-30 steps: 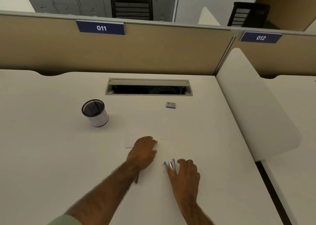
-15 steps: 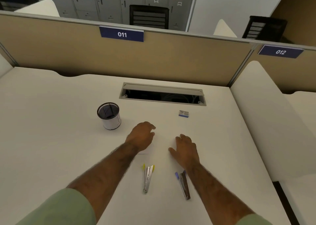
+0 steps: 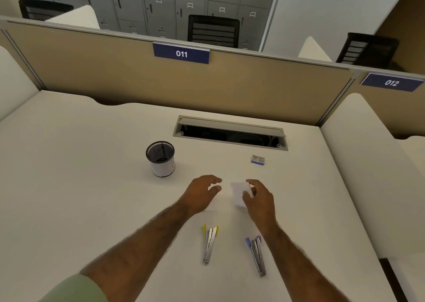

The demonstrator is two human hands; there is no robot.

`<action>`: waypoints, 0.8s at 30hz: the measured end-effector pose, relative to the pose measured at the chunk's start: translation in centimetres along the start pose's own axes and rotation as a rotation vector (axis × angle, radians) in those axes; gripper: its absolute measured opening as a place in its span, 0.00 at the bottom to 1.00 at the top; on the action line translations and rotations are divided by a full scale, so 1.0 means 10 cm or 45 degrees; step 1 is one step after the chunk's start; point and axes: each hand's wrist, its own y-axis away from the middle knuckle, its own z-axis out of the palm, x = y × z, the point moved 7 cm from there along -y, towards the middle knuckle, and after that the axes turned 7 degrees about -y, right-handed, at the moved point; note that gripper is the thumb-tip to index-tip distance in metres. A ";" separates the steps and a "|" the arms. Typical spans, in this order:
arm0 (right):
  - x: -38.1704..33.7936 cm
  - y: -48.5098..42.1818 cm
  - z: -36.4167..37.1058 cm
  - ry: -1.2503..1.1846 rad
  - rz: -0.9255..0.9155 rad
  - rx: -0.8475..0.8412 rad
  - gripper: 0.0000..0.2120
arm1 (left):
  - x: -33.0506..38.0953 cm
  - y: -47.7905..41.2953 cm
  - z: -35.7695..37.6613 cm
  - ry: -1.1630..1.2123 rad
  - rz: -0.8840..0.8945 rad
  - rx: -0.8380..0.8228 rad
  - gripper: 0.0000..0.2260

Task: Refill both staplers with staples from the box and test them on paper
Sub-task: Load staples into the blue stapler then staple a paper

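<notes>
— Hands first. Condition of the right hand (image 3: pixel 257 198)?

— Fingers curled, pinching a small white sheet of paper (image 3: pixel 239 192) lifted off the white desk surface (image 3: pixel 80 186); the sheet's near corner sits behind the thumb.

— Left hand (image 3: pixel 202 192)?

— Loosely spread, fingers slightly bent, carrying nothing. It hovers just beside the lifted sheet, over a second white paper sheet (image 3: pixel 212 208) lying flat on the desk. Whether it touches that sheet cannot be determined.

— Location of the staplers?

— Both lie near the desk's front edge, between the forearms. The silver metal stapler with yellow tips (image 3: pixel 208 244) lies on the left, hinged apart in a narrow V. The silver metal stapler with blue tips (image 3: pixel 257 254) lies on the right, likewise hinged apart, close against the right forearm. The two are apart from each other.

— Staple box?

— Small blue-and-white staple box (image 3: pixel 257 159), beyond the right hand, near the grey recessed cable slot (image 3: pixel 230 132). Untouched by either hand.

— Anything further out?

— Black wire-mesh pen cup with a white paper band (image 3: pixel 160 158), upright, beyond the left hand. Behind it, a tan partition panel (image 3: pixel 115 71) bearing a blue plate numbered 011 (image 3: pixel 181 53).
</notes>
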 end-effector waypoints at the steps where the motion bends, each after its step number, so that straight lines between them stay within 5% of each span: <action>1: -0.10 0.03 -0.06 -0.196 0.074 -0.008 0.14 | 0.04 0.03 -0.04 0.081 -0.026 -0.002 0.14; 6: -0.62 0.24 -0.21 -0.793 0.283 -0.151 0.10 | 0.33 0.31 -0.23 0.614 -0.117 -0.081 0.10; 12: -0.95 0.37 -0.42 -0.898 0.293 0.002 0.12 | 0.63 0.57 -0.64 0.779 -0.166 0.107 0.06; 18: -1.26 0.54 -0.49 -1.100 0.158 0.011 0.02 | 0.80 0.71 -0.82 0.819 -0.199 0.203 0.07; 24: -1.42 0.65 -0.49 -0.906 0.044 0.223 0.02 | 0.94 0.85 -0.77 0.872 -0.158 0.179 0.08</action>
